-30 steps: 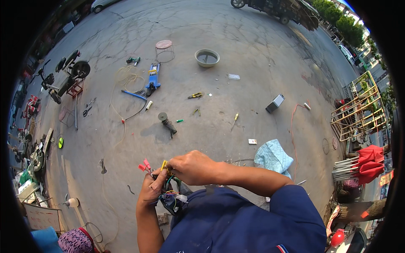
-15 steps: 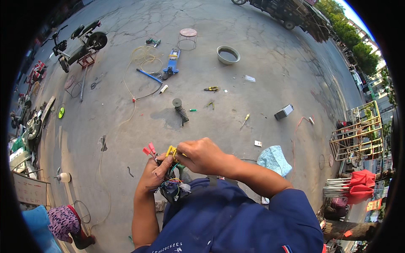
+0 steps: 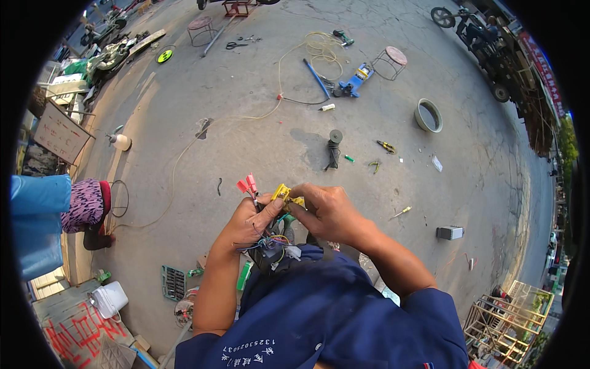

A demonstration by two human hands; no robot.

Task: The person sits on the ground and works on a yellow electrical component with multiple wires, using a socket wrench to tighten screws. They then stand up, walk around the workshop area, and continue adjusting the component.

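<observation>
In front of my body, my left hand (image 3: 247,222) is closed around a bundle of wires and a yellow plug connector (image 3: 281,192). Red wire connectors (image 3: 247,184) stick up beside its fingers. My right hand (image 3: 332,212) is closed at the connector's right side, its thumb and fingers pinching a second yellow piece (image 3: 298,202). Whether the two yellow pieces are joined is hard to see. Below the hands, thin coloured wires (image 3: 278,238) with a white plug (image 3: 292,252) spill over a dark part (image 3: 268,253) at my lap.
Ahead on the ground are a cable spool (image 3: 334,136), pliers (image 3: 386,146), a screwdriver (image 3: 401,213), a blue floor jack (image 3: 355,80), a stool (image 3: 395,56) and a basin (image 3: 428,115). A grey box (image 3: 450,232) lies right. Another person (image 3: 86,206) is at left.
My view has turned left, so the ground items sit further right and tilted. Both hands stay together at the yellow connector, with the right fingers slightly shifted.
</observation>
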